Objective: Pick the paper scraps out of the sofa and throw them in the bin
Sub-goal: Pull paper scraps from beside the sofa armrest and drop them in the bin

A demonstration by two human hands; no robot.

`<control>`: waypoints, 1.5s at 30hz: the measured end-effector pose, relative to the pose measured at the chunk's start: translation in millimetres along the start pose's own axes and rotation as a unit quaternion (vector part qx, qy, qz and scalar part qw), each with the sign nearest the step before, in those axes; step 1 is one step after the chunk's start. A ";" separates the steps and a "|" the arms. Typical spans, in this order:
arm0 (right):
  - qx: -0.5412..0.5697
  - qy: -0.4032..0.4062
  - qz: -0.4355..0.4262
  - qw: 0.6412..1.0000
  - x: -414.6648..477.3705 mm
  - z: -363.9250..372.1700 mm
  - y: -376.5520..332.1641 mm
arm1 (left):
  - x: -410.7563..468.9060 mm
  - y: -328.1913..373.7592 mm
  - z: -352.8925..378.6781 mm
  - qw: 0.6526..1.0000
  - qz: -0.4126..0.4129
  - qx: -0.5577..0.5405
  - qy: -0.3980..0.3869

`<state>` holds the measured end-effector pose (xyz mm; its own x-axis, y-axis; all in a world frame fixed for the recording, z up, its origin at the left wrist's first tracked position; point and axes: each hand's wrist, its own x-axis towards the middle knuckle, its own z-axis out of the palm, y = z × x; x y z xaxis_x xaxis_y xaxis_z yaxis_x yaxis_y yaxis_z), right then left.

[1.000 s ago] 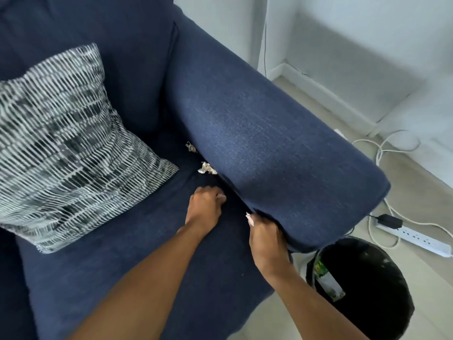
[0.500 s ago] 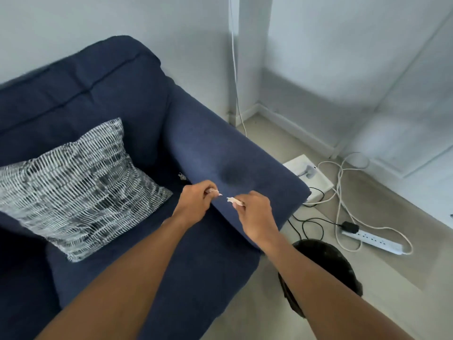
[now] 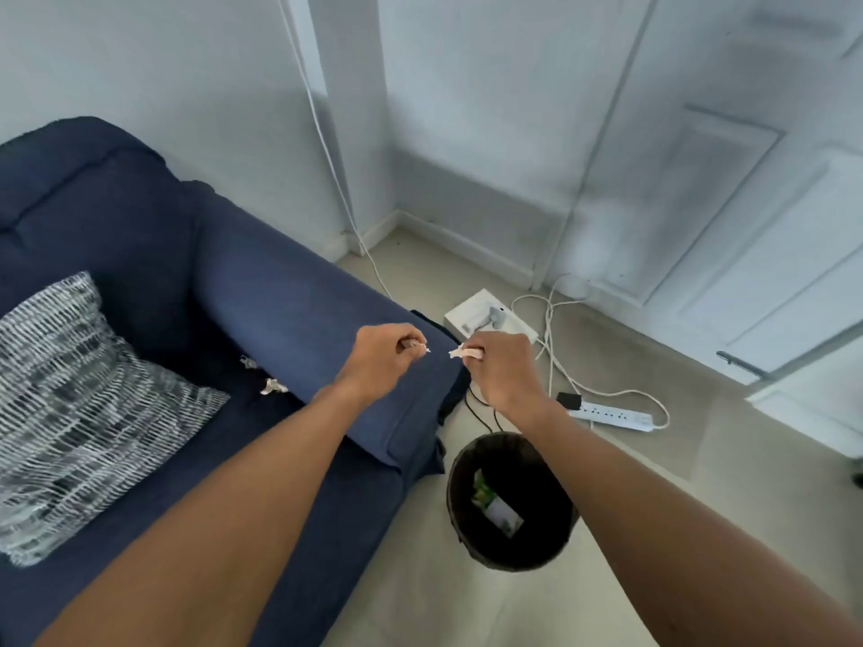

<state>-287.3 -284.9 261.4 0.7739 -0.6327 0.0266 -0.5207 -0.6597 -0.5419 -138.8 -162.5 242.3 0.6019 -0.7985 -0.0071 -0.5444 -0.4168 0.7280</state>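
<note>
Nearest the camera, both bare forearms reach forward over the front of the blue sofa (image 3: 140, 254) and the floor beside it. Below and just right of the right forearm stands the black bin (image 3: 551, 548) on the floor, with a printed wrapper lying inside it. The left hand (image 3: 380, 361) is curled, its fingertips pinched on a small paper scrap (image 3: 424, 349) that barely peeks out; it hangs above the sofa's armrest (image 3: 327, 347). Just to its right, close but apart, the right hand (image 3: 502, 366) pinches a second, pinkish-white paper scrap (image 3: 464, 352) between thumb and fingers, past the end of the armrest and farther out than the bin. To the left of the left hand, two loose scraps (image 3: 273, 386) lie in the crease where the seat meets the armrest, one behind the other. Further left a black-and-white patterned cushion (image 3: 79, 413) leans on the seat. Beyond the right hand, a white power strip (image 3: 611, 415), tangled cables and a white flat box (image 3: 481, 315) lie on the floor near the wall.
</note>
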 end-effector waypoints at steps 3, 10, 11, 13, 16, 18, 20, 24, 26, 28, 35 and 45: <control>-0.006 0.006 0.036 0.999 -11.4 -12.5 36.7 | 4.8 19.6 33.8 1.000 0.015 0.004 -0.019; -0.009 -0.029 0.111 0.993 -46.8 -20.6 126.0 | 6.2 45.3 116.5 0.997 0.032 0.010 -0.074; -0.007 -0.033 0.120 0.992 -51.8 -19.2 136.9 | 5.9 45.8 126.8 0.996 0.031 0.010 -0.082; 0.003 -0.042 0.136 0.990 -60.9 -13.6 156.0 | 4.2 44.3 145.3 0.995 0.026 0.014 -0.098; 0.007 -0.051 0.142 0.988 -70.3 2.2 179.9 | -0.4 35.7 169.8 0.993 0.009 0.017 -0.113; 0.013 -0.059 0.153 0.986 -75.6 14.7 188.5 | -6.8 25.5 182.0 0.992 0.005 0.019 -0.126; 0.018 -0.072 0.166 0.983 -81.1 30.8 194.8 | -14.3 12.1 192.3 0.989 -0.006 0.025 -0.144; 0.025 -0.106 0.204 0.973 -90.5 60.2 202.8 | -24.5 -14.8 202.6 0.986 -0.041 0.021 -0.161; 0.023 -0.125 0.226 0.966 -91.4 70.5 206.1 | -25.0 -24.6 204.2 0.986 -0.054 0.023 -0.159; 0.012 -0.147 0.237 0.960 -90.3 75.5 208.4 | -24.1 -30.9 204.7 0.985 -0.064 0.025 -0.156; -0.001 -0.175 0.250 0.952 -84.0 67.8 210.7 | -21.7 -33.9 210.1 0.982 -0.079 0.019 -0.169; -0.005 -0.161 0.241 0.957 -74.5 51.7 199.6 | -19.0 -29.1 215.9 0.966 -0.076 0.045 -0.244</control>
<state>-430.3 -348.5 107.9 0.5138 -0.7073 -0.4855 -0.8471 -0.3288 -0.4175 -260.6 -229.0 73.3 0.3446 -0.8253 -0.4473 -0.5335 -0.5642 0.6301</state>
